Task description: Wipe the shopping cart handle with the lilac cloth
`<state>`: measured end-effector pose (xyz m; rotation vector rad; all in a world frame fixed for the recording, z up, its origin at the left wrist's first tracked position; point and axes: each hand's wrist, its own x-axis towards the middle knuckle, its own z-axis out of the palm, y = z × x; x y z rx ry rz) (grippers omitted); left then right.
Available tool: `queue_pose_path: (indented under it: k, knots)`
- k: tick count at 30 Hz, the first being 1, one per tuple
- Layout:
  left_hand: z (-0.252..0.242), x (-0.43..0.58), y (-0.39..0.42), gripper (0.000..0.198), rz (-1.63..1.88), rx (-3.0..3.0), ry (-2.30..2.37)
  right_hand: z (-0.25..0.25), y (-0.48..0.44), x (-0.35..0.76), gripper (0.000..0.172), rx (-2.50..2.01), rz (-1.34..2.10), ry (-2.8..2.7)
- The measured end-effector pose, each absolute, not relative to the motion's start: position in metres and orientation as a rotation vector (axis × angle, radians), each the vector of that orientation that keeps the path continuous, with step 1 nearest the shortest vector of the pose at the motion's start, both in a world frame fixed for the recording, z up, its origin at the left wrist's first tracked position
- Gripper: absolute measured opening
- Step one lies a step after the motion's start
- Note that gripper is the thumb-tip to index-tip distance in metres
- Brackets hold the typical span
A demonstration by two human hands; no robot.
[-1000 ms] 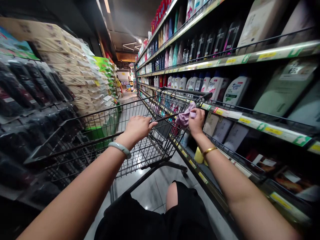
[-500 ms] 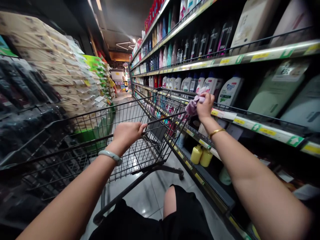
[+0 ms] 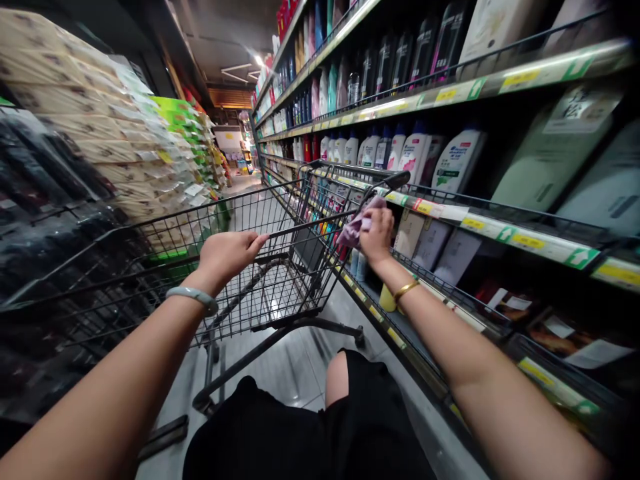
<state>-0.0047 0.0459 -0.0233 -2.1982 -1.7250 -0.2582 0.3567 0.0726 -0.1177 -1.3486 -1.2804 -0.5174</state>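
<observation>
Before me stands a black wire shopping cart (image 3: 280, 300), its basket showing bare mesh. My left hand (image 3: 227, 257), with a pale bangle at the wrist, is closed around the cart's top side rail. A crumpled purple cloth (image 3: 354, 225) is bunched in my right hand (image 3: 377, 233), which wears a gold bracelet. That cloth is against the near right corner of the cart's rim, in front of the shelves. Beyond it, white shampoo bottles (image 3: 414, 152) line the middle shelf.
Tall shelving with price strips (image 3: 530, 241) runs along the right. On the left rise stacked beige packs (image 3: 85, 120) and dark wrapped goods (image 3: 50, 160). The tiled aisle floor (image 3: 243, 185) leads away between them. My knee (image 3: 337, 380) is close behind the cart.
My right hand has moved left and down with the cloth, from the shelf edge to the cart's rim. My left hand has shifted left along with the rail, still gripping it.
</observation>
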Motion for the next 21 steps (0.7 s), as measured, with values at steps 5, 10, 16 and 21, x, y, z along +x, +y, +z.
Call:
queue_pose_path:
  k: [5, 10, 16, 21]
  knots:
    - [-0.020, -0.002, 0.043, 0.077, -0.253, -2.218, -1.743, -0.175, 0.052, 0.317, 0.033, -1.366, -0.267, -1.570]
    - [-0.023, 0.002, 0.043, 0.077, -0.254, -2.189, -1.737, -0.131, 0.067, 0.339, 0.027, -1.227, -0.385, -1.308]
    - [-0.027, 0.005, 0.043, 0.078, -0.290, -2.159, -1.720, -0.174, 0.058, 0.303, 0.027, -1.350, -0.281, -1.374]
    - [-0.031, 0.006, 0.047, 0.081, -0.323, -2.168, -1.701, -0.259, 0.036, 0.252, 0.026, -1.406, 0.071, -1.455]
